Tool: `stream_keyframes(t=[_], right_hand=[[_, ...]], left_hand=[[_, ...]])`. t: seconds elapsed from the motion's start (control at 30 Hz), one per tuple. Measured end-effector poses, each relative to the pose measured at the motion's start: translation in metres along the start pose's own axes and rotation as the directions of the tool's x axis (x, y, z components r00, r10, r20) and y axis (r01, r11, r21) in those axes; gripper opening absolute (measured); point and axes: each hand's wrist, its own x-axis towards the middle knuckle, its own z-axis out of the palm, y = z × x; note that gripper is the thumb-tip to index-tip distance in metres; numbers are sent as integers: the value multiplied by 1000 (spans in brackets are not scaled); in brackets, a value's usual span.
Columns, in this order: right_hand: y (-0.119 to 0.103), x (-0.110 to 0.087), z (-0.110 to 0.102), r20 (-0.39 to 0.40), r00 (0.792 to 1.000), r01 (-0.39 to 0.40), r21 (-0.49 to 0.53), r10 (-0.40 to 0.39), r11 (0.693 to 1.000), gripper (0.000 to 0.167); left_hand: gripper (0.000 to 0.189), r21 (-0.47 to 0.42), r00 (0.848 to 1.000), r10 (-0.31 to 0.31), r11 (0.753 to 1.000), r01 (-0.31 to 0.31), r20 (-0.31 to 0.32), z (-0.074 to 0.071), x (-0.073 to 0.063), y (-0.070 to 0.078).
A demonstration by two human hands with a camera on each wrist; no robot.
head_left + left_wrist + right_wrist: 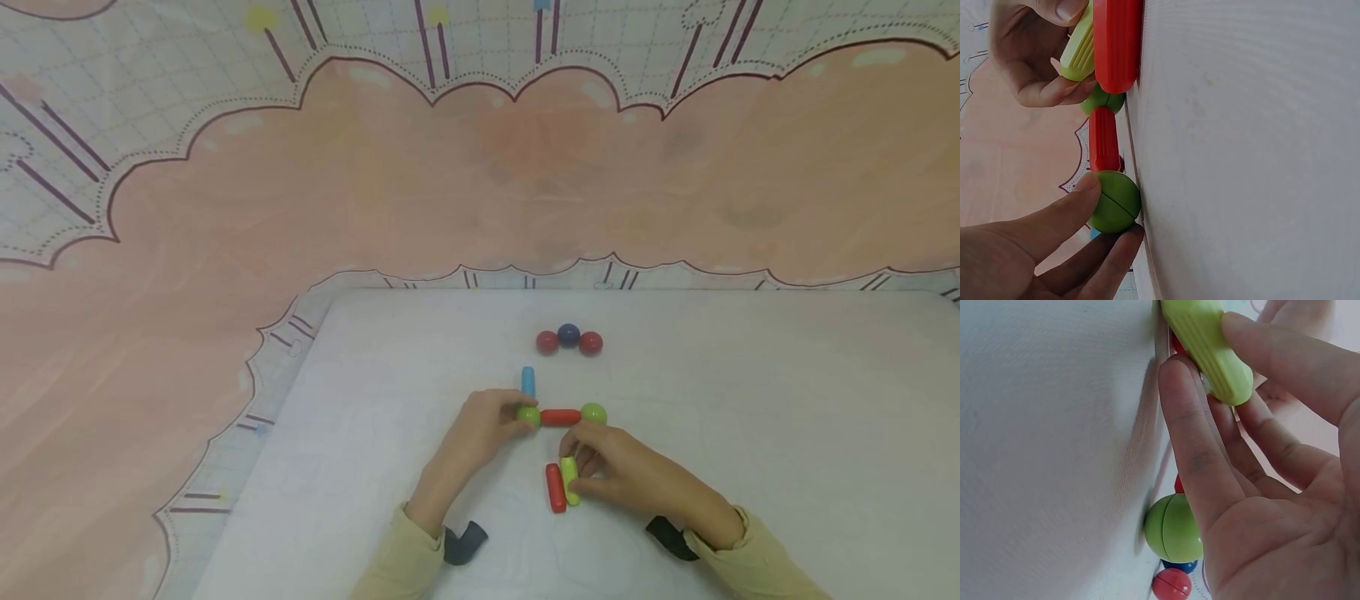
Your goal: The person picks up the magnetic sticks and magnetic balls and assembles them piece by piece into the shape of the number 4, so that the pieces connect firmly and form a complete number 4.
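Observation:
My left hand (483,421) pinches a green ball (1115,201) between thumb and fingers at the left end of a red rod (561,417). Another green ball (594,413) sits at that rod's right end. A blue rod (528,381) points away from the held ball toward the far side. In my right hand (618,467) a yellow-green rod (1213,353) is held between thumb and fingers. Just left of it, a second red rod (555,488) lies on the table. How firmly the balls and rods are joined cannot be made out.
Beyond the rods, two red balls and a blue ball (568,335) sit side by side on the white table (390,375). A dark curved piece (465,543) lies by the left sleeve, and another dark piece (671,537) is partly under the right wrist.

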Motion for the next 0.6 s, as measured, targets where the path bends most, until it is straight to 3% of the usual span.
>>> stream_keyframes(t=[0.4,0.6], right_hand=[[-1,-1,-1,-39,997,68,-27,-69,997,25],[-4,-2,-6,-77,996,52,-34,-54,998,23]], left_hand=[[30,-1,1000,9,1000,-9,-14,0,0,0],[30,3,1000,12,1000,-12,-14,0,-1,1]])
